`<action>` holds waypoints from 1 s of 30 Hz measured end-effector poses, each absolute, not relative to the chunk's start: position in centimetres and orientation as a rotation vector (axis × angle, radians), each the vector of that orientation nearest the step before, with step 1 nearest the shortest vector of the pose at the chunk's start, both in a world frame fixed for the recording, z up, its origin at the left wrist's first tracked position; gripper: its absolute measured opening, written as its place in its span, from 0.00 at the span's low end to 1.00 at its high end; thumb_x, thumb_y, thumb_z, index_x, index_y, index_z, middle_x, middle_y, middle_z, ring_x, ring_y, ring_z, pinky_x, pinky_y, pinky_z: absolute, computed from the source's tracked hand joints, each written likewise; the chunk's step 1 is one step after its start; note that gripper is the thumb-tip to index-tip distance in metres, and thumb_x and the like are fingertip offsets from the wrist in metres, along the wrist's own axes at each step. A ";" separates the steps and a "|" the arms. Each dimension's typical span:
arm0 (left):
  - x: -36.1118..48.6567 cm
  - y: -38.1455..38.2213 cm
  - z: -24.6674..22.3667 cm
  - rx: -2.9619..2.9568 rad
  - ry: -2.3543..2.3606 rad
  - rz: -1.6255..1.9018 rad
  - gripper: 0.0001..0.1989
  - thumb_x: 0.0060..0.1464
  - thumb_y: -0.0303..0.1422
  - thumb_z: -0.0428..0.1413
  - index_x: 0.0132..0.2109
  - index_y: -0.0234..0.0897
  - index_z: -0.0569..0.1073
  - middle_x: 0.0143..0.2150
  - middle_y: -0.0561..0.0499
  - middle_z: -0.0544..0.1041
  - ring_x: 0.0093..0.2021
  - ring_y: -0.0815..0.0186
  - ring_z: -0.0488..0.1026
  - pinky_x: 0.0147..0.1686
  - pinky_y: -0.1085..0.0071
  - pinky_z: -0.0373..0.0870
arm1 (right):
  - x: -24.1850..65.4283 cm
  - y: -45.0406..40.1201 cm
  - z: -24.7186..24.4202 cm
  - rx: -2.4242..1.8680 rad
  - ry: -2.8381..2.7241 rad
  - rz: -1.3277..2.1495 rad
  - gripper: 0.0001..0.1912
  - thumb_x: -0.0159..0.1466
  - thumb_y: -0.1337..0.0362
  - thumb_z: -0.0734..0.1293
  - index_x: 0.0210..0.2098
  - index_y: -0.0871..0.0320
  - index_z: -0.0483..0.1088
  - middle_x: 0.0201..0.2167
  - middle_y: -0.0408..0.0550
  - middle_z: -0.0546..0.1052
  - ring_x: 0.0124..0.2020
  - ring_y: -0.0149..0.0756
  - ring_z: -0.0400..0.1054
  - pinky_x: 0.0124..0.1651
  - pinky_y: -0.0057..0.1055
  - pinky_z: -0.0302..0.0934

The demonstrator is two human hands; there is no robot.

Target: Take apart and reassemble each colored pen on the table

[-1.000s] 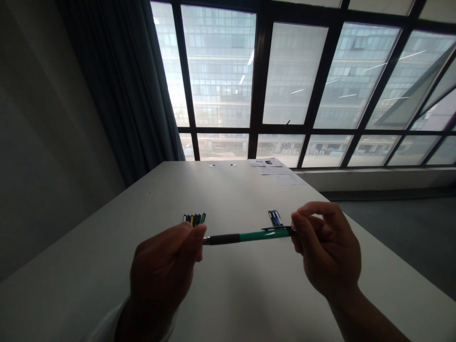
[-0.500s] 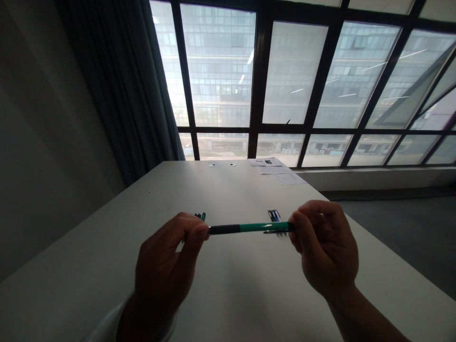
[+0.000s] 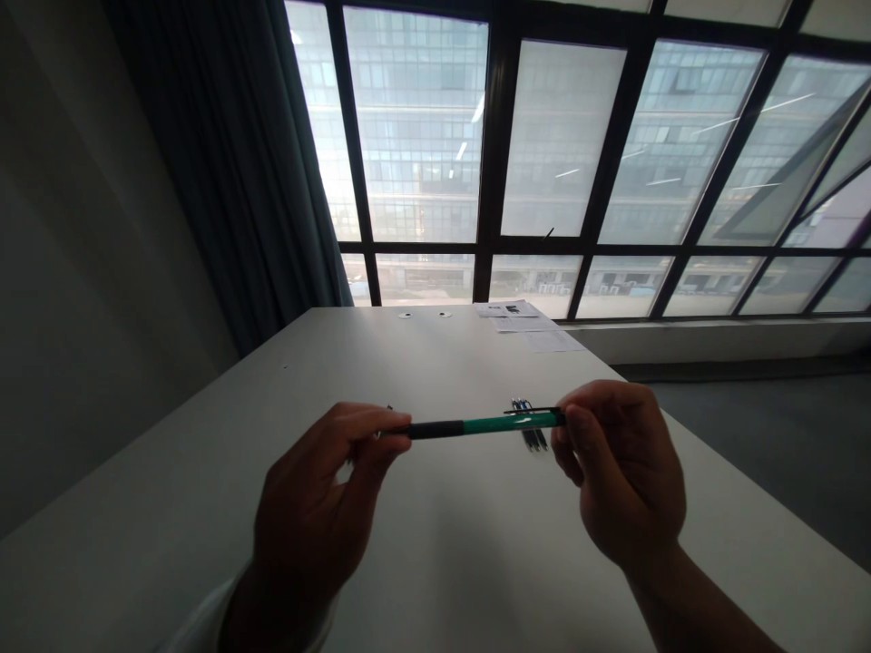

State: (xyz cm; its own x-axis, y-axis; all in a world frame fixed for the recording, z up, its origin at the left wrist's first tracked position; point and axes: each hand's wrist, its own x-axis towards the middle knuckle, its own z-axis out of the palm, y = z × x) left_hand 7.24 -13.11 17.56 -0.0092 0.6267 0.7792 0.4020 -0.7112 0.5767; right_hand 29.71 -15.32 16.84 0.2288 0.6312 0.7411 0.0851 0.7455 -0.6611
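A green pen (image 3: 500, 423) with a dark grip section is held nearly level above the table. My left hand (image 3: 319, 508) pinches its grip end between thumb and fingers. At the opposite end, my right hand (image 3: 622, 472) closes thumb and fingertips on the dark top of the pen, and the clip lies along the upper side. Behind the green pen, several pens (image 3: 535, 439) lie side by side on the table, partly covered by it. Something small and dark shows just above my left fingers, mostly hidden by that hand.
The white table (image 3: 422, 372) stretches away toward a large window (image 3: 415, 127). Paper sheets (image 3: 510, 317) lie at its far right corner, near two small round fittings (image 3: 445, 315). A dark curtain (image 3: 231, 181) hangs at the left.
The green pen has rolled about its length, so its clip went from the lower side to the upper. My left fingers have shifted slightly along the grip toward the right.
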 end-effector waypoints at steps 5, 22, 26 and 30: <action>7.0 -12.9 17.7 2.125 1.049 1.812 0.04 0.57 0.28 0.60 0.40 0.42 0.78 0.33 0.55 0.77 0.28 0.71 0.72 0.29 0.74 0.70 | 29.7 -15.2 16.6 -0.656 -1.261 0.484 0.05 0.70 0.69 0.62 0.43 0.53 0.67 0.29 0.41 0.68 0.23 0.25 0.60 0.20 0.21 0.53; 7.1 -13.1 18.7 1.409 0.497 1.556 0.06 0.55 0.37 0.64 0.38 0.42 0.79 0.35 0.54 0.76 0.26 0.75 0.68 0.25 0.78 0.68 | 29.4 -15.3 15.9 -0.752 -1.834 0.466 0.13 0.67 0.73 0.62 0.48 0.52 0.62 0.36 0.44 0.68 0.32 0.32 0.62 0.33 0.30 0.59; 7.5 -13.4 17.9 1.463 0.649 1.494 0.09 0.60 0.41 0.59 0.41 0.43 0.79 0.43 0.51 0.78 0.43 0.66 0.75 0.44 0.74 0.74 | 28.6 -15.9 15.9 -0.843 -1.976 0.506 0.10 0.66 0.73 0.62 0.46 0.54 0.63 0.34 0.42 0.69 0.29 0.29 0.60 0.32 0.28 0.57; 8.0 -13.3 16.8 1.468 0.719 1.355 0.11 0.63 0.44 0.54 0.45 0.44 0.76 0.42 0.51 0.80 0.47 0.63 0.76 0.49 0.69 0.74 | 28.0 -16.2 15.6 -0.889 -2.030 0.594 0.09 0.65 0.72 0.63 0.45 0.55 0.63 0.30 0.41 0.68 0.27 0.29 0.61 0.31 0.27 0.57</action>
State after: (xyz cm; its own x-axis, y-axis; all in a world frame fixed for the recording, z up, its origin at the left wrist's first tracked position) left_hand 8.02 -13.29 16.76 0.2042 0.9002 0.3846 -0.1862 -0.3500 0.9181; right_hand 28.05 -16.22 15.56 -0.4124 0.7637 0.4968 0.3754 0.6393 -0.6711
